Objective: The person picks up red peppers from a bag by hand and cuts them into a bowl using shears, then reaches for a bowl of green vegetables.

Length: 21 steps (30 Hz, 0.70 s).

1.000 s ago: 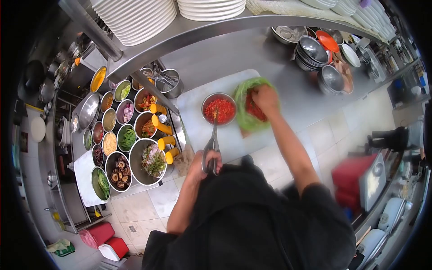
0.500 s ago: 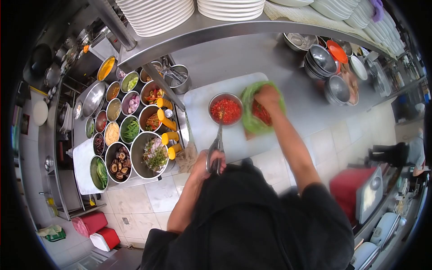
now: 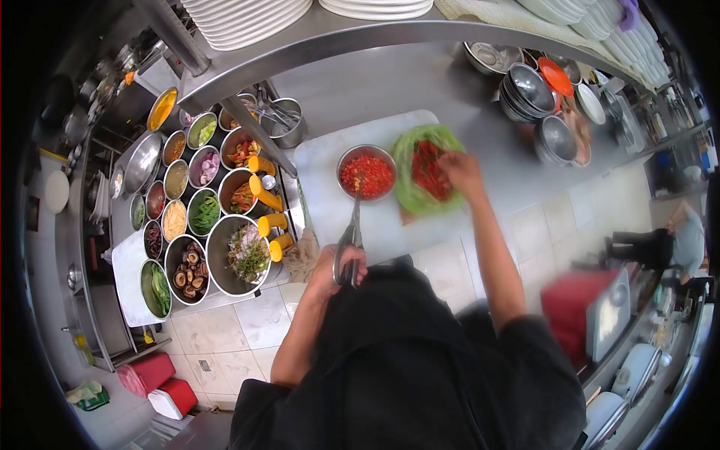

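My left hand (image 3: 334, 271) is closed round the handles of metal scissors (image 3: 350, 238), whose blades point away from me with tips at the near rim of a steel bowl (image 3: 342, 160). Chopped red chillies (image 3: 367, 174) fill much of the bowl. Just right of it, a green plastic bag (image 3: 409, 196) lies with its mouth spread wide, full of whole red chillies (image 3: 427, 169). My right hand (image 3: 461, 172) reaches over the bag's right side, fingers pinched together at the chillies. Both bowl and bag rest on a white cutting board (image 3: 319, 169).
Steel pots of cut vegetables and mushrooms (image 3: 189, 270) crowd the left, beside yellow-capped bottles (image 3: 266, 193). A shelf (image 3: 360, 34) bearing stacked plates overhangs the back. Steel bowls (image 3: 559, 139) stand at the right. Another person (image 3: 660, 244) is in the far right background.
My right hand has drawn back from inside the bag to its right side, exposing more chillies. My left hand still holds the scissors. The whole view has shifted slightly.
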{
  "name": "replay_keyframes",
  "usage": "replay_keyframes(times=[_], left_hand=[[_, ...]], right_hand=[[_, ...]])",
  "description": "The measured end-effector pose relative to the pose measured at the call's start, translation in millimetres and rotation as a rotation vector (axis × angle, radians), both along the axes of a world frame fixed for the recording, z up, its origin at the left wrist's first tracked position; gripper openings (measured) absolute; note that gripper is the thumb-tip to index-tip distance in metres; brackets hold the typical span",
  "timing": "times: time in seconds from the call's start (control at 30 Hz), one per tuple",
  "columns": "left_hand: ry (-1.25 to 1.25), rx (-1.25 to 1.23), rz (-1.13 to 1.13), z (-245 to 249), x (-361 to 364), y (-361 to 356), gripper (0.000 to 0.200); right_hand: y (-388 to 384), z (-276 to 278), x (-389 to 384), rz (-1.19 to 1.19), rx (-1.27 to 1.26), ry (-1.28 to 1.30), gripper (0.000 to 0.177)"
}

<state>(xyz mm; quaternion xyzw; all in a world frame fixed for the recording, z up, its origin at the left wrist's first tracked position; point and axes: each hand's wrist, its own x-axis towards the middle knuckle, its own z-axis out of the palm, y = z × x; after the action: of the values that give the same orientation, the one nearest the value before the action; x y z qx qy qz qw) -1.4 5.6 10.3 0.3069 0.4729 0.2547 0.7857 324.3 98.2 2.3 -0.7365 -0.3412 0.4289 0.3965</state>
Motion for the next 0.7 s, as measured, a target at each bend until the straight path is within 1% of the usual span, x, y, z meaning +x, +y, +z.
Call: replay_keyframes(times=[0.1,0.2,0.3,0.4,0.5,0.6,0.7], left_hand=[[0.014,-0.004,-0.001,-0.9,-0.1,0.2,0.028],[0.017,-0.012,-0.001,-2.2,-0.3,-0.4,0.028],[0.022,-0.011,-0.008,-1.1,0.1,0.7,0.028],[0.044,-0.015,-0.021,-1.2,-0.3,0.9,0.028],[0.053,-0.01,-0.021,-2.8,-0.7,1.0,0.028],[0.042,-0.008,-0.011,-2.9,-1.0,0.9,0.027],[0.049,-0.019,0.012,0.3,-0.1,-2.8,0.027]], right_hand=[[-14.3,-1.3,5.2,0.014,0.024,-0.099,0.014],[-20.3,-5.0,14.9,0.133,0.289,-0.669,0.019],[-13.2,8.6,16.7,0.351,0.362,-0.844,0.03],[4.3,7.3,15.3,0.624,0.388,-0.921,0.034],[20.4,-2.3,20.1,0.778,0.281,-0.969,0.031],[28.1,-4.4,25.3,0.819,0.287,-1.016,0.029],[34.5,3.3,29.1,0.9,0.219,-0.91,0.025]])
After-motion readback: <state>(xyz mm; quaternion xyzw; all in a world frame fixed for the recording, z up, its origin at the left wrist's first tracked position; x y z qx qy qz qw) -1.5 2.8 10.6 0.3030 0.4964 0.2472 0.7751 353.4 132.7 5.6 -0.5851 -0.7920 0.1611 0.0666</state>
